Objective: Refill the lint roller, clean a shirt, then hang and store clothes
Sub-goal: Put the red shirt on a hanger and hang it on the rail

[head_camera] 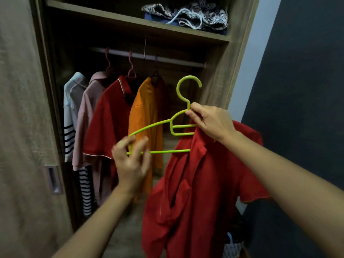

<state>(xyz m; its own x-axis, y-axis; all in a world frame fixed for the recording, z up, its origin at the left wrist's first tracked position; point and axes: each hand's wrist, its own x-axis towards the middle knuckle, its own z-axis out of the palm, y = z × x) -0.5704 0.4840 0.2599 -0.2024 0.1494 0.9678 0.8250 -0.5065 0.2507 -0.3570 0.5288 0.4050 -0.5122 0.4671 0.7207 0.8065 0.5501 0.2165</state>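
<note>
Now the right hand [211, 123] pinches the green hanger [167, 151] by its neck, red shirt [195, 183] hanging beneath it; the left hand [130, 162], blurred, hovers at the hanger's other end, grip unclear.

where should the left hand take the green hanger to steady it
Grip the green hanger at its bare left corner, where arm meets bottom bar, from below. That end sticks out free; the red shirt covers the other end and the right hand pinches the neck.

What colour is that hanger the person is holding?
The hanger is lime green, clearest in the head view.
</note>
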